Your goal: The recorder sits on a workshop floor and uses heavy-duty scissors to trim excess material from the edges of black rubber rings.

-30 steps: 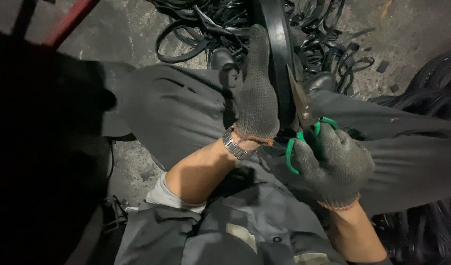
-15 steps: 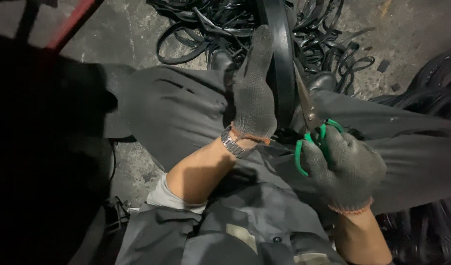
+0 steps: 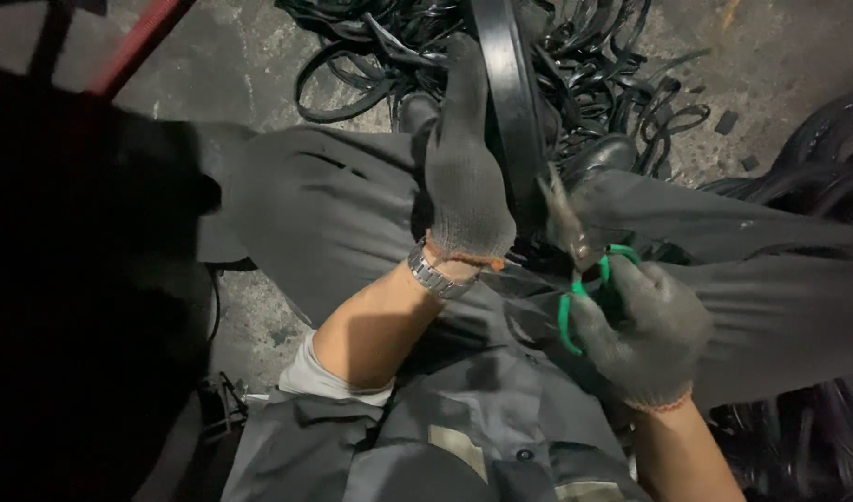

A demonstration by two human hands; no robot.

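Here, the gloved left hand point(image 3: 465, 181) grips a black rubber band point(image 3: 505, 102) running far-to-near between the knees. Right hand point(image 3: 645, 330) is closed on green-handled scissors point(image 3: 580, 251), blades at the band's near end. Cut looks partway; offcuts point(image 3: 622, 84) lie heaped beyond.

Knitted grey cloth gloves point(image 3: 465, 177), glossy black rubber strip point(image 3: 504, 84), metal wristwatch point(image 3: 433, 275), rough concrete floor point(image 3: 250, 65)
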